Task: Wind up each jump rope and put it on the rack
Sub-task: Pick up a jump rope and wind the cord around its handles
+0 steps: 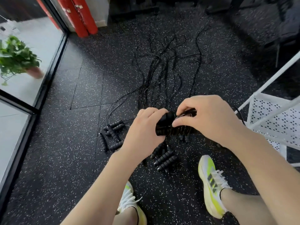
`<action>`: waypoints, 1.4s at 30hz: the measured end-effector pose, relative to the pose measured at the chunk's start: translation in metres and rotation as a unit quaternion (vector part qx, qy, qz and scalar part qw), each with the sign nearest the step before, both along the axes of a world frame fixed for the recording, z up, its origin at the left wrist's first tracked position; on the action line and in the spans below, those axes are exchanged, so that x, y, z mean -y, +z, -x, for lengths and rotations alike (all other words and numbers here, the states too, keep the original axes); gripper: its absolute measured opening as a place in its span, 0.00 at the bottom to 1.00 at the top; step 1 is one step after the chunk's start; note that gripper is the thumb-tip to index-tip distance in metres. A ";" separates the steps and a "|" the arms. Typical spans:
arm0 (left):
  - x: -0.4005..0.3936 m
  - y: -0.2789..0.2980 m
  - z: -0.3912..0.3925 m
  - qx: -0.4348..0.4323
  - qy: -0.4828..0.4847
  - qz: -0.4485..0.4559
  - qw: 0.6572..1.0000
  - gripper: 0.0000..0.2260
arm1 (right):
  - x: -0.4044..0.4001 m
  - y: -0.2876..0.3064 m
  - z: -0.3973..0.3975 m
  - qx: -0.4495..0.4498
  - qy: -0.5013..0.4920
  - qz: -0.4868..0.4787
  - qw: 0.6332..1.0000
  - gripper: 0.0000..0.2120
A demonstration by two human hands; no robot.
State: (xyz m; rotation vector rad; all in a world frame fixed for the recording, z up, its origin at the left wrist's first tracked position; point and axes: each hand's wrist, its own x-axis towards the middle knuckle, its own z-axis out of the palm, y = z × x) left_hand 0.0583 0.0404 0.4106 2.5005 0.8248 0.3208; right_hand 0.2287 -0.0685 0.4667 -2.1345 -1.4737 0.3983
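Black jump rope handles [165, 125] sit bundled at frame centre, cord wrapped around them, held off the floor. At eight o'clock lies a cluster of ribbed foam handles [110, 135]; at six o'clock, another cluster [164, 158]. Loose black cords [164, 70] trail toward twelve o'clock. The white perforated rack [274, 117] stands at three o'clock.

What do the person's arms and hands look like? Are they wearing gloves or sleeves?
No gloves and no sleeves. Both forearms are bare as far as the picture shows. The left hand and right hand are bare too, with no rings, watch or bands that I can see. The fingernails look short and plain.
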 end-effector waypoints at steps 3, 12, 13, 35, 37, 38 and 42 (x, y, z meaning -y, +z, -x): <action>0.003 0.000 -0.001 0.018 -0.027 0.009 0.999 0.28 | 0.000 0.000 -0.014 -0.053 0.002 -0.009 0.999 0.10; 0.010 0.018 0.001 0.103 -0.063 0.093 0.988 0.27 | 0.004 -0.011 -0.037 -0.262 0.006 -0.016 0.965 0.04; 0.010 0.021 0.001 0.115 -0.058 0.105 0.986 0.27 | 0.004 -0.013 -0.037 -0.290 0.010 -0.023 0.957 0.05; -0.002 0.011 -0.002 0.095 0.099 0.243 0.960 0.32 | -0.008 -0.039 0.048 -0.249 -0.001 0.136 0.959 0.10; -0.002 0.010 0.000 0.083 0.092 0.233 0.965 0.32 | -0.007 -0.033 0.050 -0.234 0.005 0.150 0.961 0.11; -0.002 0.010 0.000 0.081 0.090 0.223 0.967 0.32 | -0.006 -0.031 0.050 -0.223 0.007 0.148 0.963 0.11; -0.004 0.011 0.002 0.092 0.095 0.179 0.975 0.31 | -0.004 -0.023 0.049 -0.144 0.009 0.142 0.979 0.10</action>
